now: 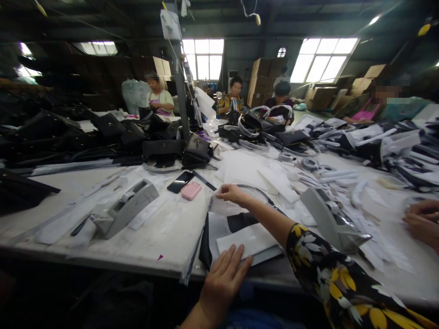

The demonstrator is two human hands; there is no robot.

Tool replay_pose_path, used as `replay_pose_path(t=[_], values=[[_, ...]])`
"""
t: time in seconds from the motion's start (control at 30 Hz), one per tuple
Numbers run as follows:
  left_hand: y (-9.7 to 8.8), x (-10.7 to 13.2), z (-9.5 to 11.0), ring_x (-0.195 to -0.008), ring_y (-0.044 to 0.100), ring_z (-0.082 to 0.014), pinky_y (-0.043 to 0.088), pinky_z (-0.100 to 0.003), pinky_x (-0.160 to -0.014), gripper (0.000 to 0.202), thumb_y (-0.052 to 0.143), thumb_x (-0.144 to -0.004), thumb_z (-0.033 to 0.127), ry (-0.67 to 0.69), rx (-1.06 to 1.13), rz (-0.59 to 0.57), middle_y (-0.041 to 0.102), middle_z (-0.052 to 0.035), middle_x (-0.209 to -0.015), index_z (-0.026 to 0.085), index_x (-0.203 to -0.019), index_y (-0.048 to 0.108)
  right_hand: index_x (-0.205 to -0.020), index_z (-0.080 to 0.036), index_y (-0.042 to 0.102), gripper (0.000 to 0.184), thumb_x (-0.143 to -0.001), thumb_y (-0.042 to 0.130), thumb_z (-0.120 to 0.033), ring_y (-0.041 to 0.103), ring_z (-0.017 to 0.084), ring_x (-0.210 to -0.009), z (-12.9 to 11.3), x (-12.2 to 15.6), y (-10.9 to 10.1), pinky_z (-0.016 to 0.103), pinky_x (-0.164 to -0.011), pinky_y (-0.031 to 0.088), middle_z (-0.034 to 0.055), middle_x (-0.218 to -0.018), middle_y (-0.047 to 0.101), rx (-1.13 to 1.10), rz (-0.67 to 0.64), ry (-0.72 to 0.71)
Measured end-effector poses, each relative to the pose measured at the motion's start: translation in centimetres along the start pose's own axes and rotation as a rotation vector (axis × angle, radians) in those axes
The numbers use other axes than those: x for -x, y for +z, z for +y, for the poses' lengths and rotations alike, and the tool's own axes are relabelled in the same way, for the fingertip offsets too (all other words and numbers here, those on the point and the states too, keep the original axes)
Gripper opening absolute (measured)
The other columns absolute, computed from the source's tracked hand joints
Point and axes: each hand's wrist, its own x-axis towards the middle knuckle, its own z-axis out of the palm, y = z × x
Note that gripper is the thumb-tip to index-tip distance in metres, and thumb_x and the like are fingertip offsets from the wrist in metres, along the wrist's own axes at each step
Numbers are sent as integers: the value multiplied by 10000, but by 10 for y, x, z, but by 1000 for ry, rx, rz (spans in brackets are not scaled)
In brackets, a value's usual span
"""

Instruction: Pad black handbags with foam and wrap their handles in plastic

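Observation:
A black handbag (205,246) lies at the table's front edge, partly covered by white sheets. Fingers spread, my left hand (222,276) rests flat on a folded white sheet (245,240) on top of the bag. My right hand (235,195) reaches across beyond the bag, thumb and fingers closed at the edge of a thin translucent sheet (224,206). Behind that hand, a dark strap (270,201) curves out from the bag. The bag's right side is partly hidden by my right arm in its flowered sleeve.
Grey tape dispensers stand at left (128,210) and right (329,224). A phone (180,182) and a pink case (191,191) lie beyond my hands. Black handbags (163,151) are piled behind, around a post (181,91). Another person's hands (423,221) are at the right edge.

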Motion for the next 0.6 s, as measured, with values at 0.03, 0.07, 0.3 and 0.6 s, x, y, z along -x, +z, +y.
replay_pose_path(t=[0.03,0.07,0.3,0.6], values=[[0,0,1,-1228,610,-218,565,-335,-961,408,457,-989,130,-4,3,-17,604,-22,-1380,264,-1353,582,-663,-177,586,273,-710,803,-335,619,128,-613,-4,5,-1,241,-612,476,-17,-595,655,-39,-4,-39],[0,1,1,-1236,604,-222,565,-340,-965,412,455,-989,131,-9,5,-31,597,-23,-1388,265,-1359,576,-696,-174,596,256,-709,800,-328,650,142,-654,-8,10,-2,252,-649,493,-3,-634,684,-72,-9,-75],[-5,-1,3,-1273,573,-219,539,-342,-1008,428,426,-996,129,-44,31,-86,574,-20,-1414,270,-1379,556,-910,-165,755,226,-757,757,-331,710,199,-869,-20,47,-3,322,-867,516,48,-903,770,-175,31,-261],[-8,-2,-2,-1288,559,-216,527,-363,-1022,417,440,-1001,156,-31,58,-163,578,-27,-1416,261,-1394,534,-933,-184,792,187,-848,713,-330,730,200,-861,-44,85,-7,325,-848,567,42,-910,785,-90,69,-462]])
